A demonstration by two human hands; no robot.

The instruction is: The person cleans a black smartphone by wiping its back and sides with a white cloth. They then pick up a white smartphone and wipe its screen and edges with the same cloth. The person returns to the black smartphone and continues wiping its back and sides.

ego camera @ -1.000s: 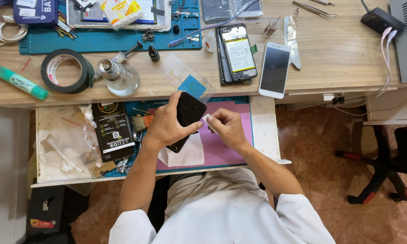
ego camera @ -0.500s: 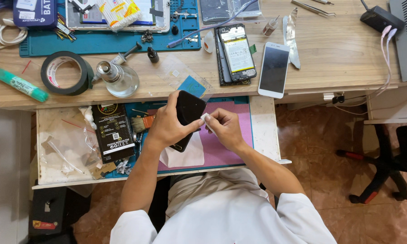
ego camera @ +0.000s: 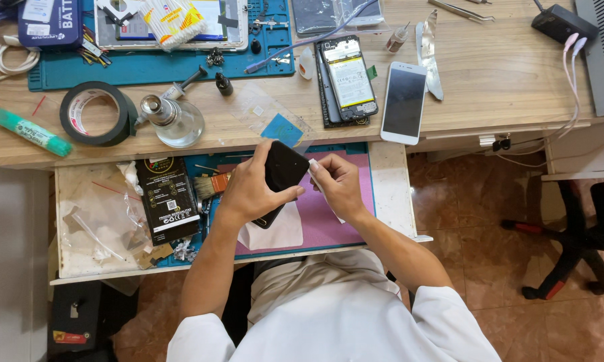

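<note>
Two hands meet over the pull-out tray in front of the desk. The left hand (ego camera: 252, 191) is closed around a black phone (ego camera: 282, 175), thumb along its lower edge, holding it tilted above the purple mat (ego camera: 345, 224) rather than resting on it. The right hand (ego camera: 339, 184) is pinched shut on a small white wipe (ego camera: 313, 165) — it could be a pad or a tab; too small to tell — pressed against the phone's right edge.

A white cloth (ego camera: 275, 231) lies on the mat just below the phone, and a brush (ego camera: 211, 186) sits beside the left wrist, next to a black battery box (ego camera: 168, 199). Up on the wooden desk (ego camera: 503, 80) are an opened phone (ego camera: 345, 80) with its battery showing, a white-framed phone (ego camera: 404, 102) face up, a roll of black tape (ego camera: 95, 112), a small glass bottle (ego camera: 174, 121) and a green marker (ego camera: 28, 131).

My judgement of the risk: the phone is supported by one hand only, in mid-air, so a hard push from the right hand could twist it out of the grip and drop it onto the tray — or past its edge to the tiled floor (ego camera: 476, 208). Loose scraps in the clear bag (ego camera: 91, 221) nearby could also carry grit to the wiped surface.
</note>
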